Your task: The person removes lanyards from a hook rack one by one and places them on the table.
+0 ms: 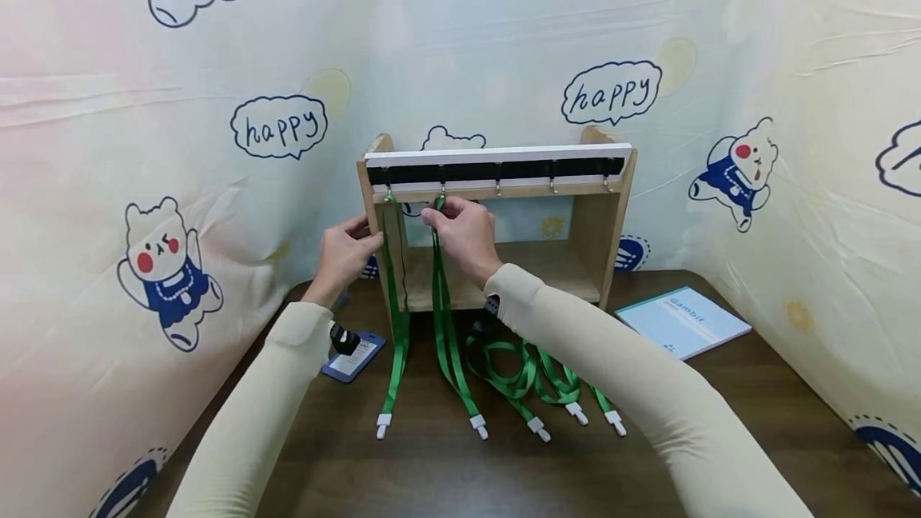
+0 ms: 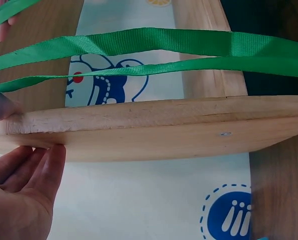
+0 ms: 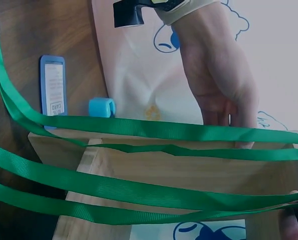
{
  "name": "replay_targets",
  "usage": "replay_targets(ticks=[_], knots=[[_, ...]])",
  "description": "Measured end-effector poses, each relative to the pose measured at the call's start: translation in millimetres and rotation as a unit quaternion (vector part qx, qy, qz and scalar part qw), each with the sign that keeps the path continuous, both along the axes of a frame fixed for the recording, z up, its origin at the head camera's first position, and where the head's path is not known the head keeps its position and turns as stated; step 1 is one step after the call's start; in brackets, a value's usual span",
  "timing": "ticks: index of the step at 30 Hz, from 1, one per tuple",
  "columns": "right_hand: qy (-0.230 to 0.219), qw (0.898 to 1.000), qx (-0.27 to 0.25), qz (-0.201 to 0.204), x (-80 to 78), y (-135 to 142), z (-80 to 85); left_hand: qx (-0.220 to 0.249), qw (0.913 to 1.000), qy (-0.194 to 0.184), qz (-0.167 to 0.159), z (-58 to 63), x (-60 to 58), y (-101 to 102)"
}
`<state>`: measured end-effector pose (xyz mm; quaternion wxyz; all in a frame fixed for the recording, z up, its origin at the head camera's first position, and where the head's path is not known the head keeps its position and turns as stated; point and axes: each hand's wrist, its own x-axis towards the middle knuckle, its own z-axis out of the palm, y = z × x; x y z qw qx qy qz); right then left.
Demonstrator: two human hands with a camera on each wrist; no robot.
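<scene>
A small wooden shelf (image 1: 592,250) stands on the table, with a black-and-white strip (image 1: 471,173) of metal hooks along its top front. My left hand (image 1: 341,256) grips the shelf's left side panel (image 2: 138,120), thumb on one side and fingers on the other. From the leftmost hook hangs one green lanyard (image 1: 392,294). My right hand (image 1: 466,237) pinches the top of a second green lanyard (image 1: 440,286) at the second hook; whether its loop is over the hook cannot be told. Both lanyards' white clips rest on the table.
More green lanyards (image 1: 512,380) lie coiled on the table (image 1: 432,478), partly behind my right forearm. A blue badge holder (image 1: 354,356) is at the left, near a light-blue object (image 3: 101,107). A pale-blue notebook (image 1: 682,322) lies at the right. Printed cloth surrounds the table.
</scene>
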<state>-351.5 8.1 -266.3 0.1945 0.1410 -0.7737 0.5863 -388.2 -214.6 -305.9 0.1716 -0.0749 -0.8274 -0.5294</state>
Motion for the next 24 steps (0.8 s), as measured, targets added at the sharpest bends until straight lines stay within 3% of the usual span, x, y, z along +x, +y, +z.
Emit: replay_targets(ticks=[16,24], knots=[[-0.016,0.993,-0.105,0.053,6.8,-0.1,-0.7,0.001,1.0,-0.005,-0.004,2.6,1.4,-0.4],[0.02,0.991,-0.115,0.066,13.1,15.9,-18.2,-0.001,0.9999,-0.011,-0.001,2.2,2.6,0.2]])
